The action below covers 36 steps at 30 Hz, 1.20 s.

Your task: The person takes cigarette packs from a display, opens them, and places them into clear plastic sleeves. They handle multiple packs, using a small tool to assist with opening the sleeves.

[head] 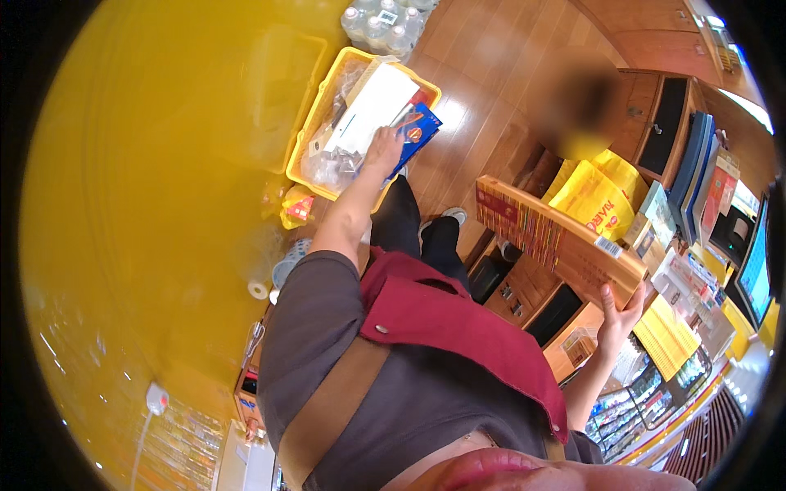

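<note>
My left hand reaches down over a yellow plastic crate by the wall. Its fingers grip the edge of a blue printed packet at the crate's right side; what the packet holds cannot be seen. In the crate lie a white flat box and crumpled clear plastic wrap. On the other side, my right hand holds one end of a long orange-brown box. Many book spines are printed along that box, and a barcode label is near the held end.
Packs of bottled water stand past the crate. Yellow plastic bags with writing rest beyond the long box. Upright folders, a monitor and wooden drawers are at right. A blurred patch hides something above the bags.
</note>
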### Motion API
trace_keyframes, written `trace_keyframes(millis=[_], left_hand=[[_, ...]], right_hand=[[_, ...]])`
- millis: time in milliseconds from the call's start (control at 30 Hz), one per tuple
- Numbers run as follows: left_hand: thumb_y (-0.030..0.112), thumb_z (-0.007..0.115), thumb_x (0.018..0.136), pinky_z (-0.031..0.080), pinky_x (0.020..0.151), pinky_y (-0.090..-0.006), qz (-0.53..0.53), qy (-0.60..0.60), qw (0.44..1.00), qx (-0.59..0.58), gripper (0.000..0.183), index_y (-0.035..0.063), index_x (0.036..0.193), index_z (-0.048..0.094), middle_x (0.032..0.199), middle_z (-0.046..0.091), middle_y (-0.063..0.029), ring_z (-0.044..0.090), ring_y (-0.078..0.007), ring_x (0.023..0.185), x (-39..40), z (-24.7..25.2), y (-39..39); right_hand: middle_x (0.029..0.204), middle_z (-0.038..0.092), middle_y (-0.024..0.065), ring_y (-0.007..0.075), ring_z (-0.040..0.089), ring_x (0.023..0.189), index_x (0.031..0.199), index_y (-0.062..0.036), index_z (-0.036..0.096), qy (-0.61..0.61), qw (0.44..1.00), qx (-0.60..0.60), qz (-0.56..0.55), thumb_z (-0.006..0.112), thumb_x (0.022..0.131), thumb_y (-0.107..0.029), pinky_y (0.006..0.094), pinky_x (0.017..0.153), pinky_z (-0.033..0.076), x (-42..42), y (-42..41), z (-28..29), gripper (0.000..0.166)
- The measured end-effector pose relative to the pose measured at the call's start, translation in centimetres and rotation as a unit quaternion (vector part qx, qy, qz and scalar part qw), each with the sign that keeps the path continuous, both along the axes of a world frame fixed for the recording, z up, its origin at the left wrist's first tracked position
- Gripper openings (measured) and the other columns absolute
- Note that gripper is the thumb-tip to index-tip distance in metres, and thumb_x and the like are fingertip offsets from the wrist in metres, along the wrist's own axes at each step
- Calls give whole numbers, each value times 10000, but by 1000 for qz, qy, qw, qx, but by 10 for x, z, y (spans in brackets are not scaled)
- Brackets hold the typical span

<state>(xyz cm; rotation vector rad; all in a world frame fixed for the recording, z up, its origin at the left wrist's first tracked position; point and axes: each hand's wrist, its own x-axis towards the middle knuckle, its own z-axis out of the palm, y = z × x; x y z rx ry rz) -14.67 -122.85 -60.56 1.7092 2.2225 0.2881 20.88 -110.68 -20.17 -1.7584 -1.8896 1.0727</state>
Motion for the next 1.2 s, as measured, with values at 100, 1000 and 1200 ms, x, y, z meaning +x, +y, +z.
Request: trace_keyframes(millis=[100,1000,1200], left_hand=[[143,466,839,359,887,-488,230,-2,968,-105,198,32,950,589,988,578,-133,508,-291,979,-11,-29,11],[112,588,881,452,917,-271,-47,-743,668,4,441,18,1292,459,1132,603,-108,567,-149,1042,99,394,-6],[98,540,905,502,858,-289,-86,-725,683,-11,374,10,1264,487,1087,616,-88,595,-131,976,143,441,-13]], right_hand=[[1047,562,55,139,528,960,1163,-15,482,-18,999,-9,-47,753,753,-185,270,868,411,-12,-10,-12,520],[916,622,33,95,601,676,1121,-45,507,440,861,-146,-209,643,833,-199,186,467,425,161,-76,18,354],[1108,579,83,188,591,969,1224,-24,448,525,808,-144,-226,652,824,-181,322,799,507,208,-114,13,475]])
